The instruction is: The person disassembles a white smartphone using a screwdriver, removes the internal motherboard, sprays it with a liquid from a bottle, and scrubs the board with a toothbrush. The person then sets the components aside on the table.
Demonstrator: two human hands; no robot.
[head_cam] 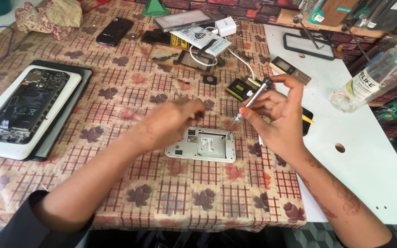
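Right hand (279, 117) pinches a screwdriver (252, 98) in closed fingers, tip at the upper right corner of the opened phone (201, 144), frame centre. Left hand (171, 123), blurred, rests on the phone's upper edge; grip unclear. Best kept upright, pressed lightly.

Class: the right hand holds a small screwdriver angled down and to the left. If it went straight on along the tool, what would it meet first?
Most likely the top right corner of the opened white phone; the screwdriver tip in the right hand sits just above it.
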